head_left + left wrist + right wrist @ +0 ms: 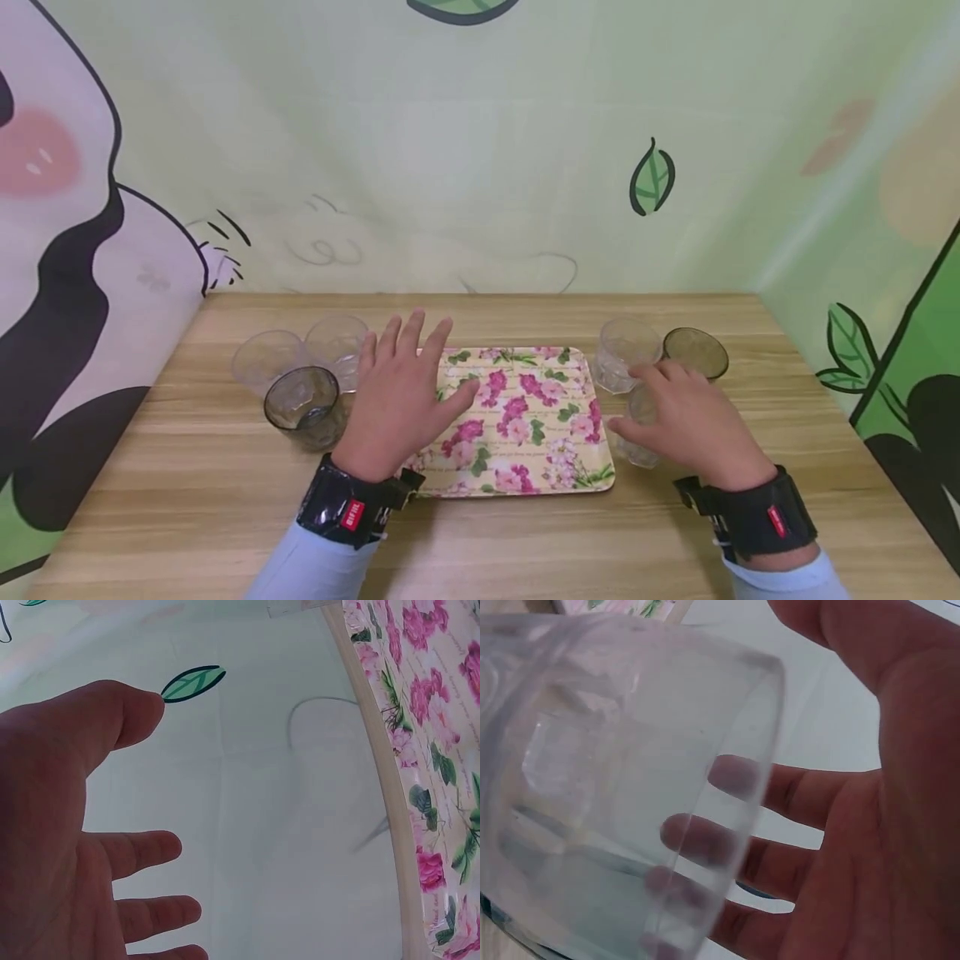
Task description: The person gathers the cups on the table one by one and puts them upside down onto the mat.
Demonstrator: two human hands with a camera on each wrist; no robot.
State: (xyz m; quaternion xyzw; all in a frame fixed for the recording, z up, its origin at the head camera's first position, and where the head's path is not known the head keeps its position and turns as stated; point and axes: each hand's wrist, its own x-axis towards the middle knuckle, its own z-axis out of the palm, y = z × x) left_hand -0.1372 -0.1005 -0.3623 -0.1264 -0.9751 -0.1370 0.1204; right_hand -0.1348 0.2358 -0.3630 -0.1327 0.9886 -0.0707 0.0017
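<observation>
My left hand (397, 396) hovers over the left side of a flowered tray (555, 417), fingers spread and holding nothing. In the left wrist view that hand (90, 825) shows thumb and fingers apart, the tray (450, 787) to the right. My right hand (693, 421) is beside a clear glass (637, 446) at the tray's right edge, partly covering it. The right wrist view has the glass (630, 750) close up, with the fingers of the hand (855, 825) showing through it. There the thumb stands away from the glass; whether any finger touches it, I cannot tell.
Behind the right hand stand another clear glass (626, 354) and a dark tinted glass (696, 354). Left of the tray are two clear glasses, one farther left (262, 358) and one nearer the tray (337, 342), plus a dark glass (303, 408). A printed curtain (480, 167) hangs behind the wooden table (510, 550).
</observation>
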